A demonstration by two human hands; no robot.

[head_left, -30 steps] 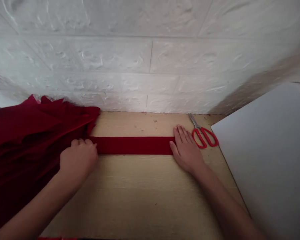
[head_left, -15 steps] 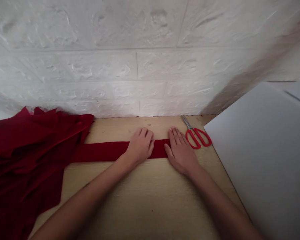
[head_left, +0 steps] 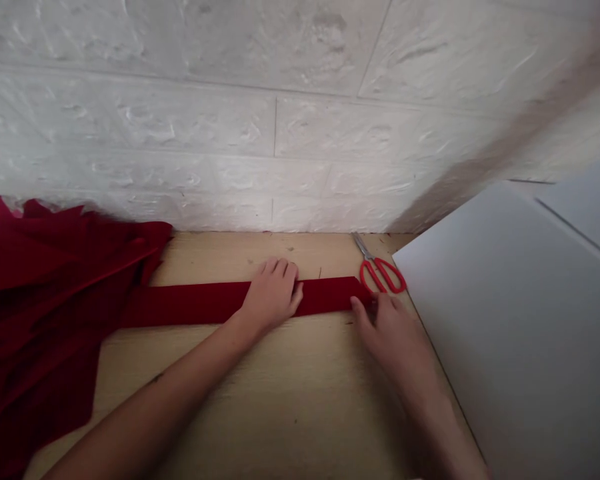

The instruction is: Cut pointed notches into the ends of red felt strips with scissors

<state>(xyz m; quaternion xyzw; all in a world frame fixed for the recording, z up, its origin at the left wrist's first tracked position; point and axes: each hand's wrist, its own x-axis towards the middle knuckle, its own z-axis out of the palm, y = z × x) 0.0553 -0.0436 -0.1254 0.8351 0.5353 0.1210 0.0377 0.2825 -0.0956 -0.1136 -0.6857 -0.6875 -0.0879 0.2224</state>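
A long, flat red fabric strip (head_left: 325,296) lies across the table, its left part running up to a heap of red cloth. My left hand (head_left: 271,293) rests on the strip near its middle, fingers bent and closed, pressing it down. At the strip's right end, my right hand (head_left: 397,337) has thumb and fingers around the corner, which narrows toward the fingertips. The exact pinch is partly hidden by the hand. Just behind that end lie scissors with red handles (head_left: 383,275), blades pointing to the wall.
Crumpled red cloth (head_left: 45,320) is heaped on the left side of the wooden table (head_left: 260,400). A white brick-patterned wall (head_left: 220,127) rises along the back edge. On the right stands a large white panel (head_left: 520,320), close to my right forearm.
My right hand has gone from lying flat on the strip to closing its fingers at the right end, moving right and nearer. My left hand stays on the strip. The view has shifted slightly.
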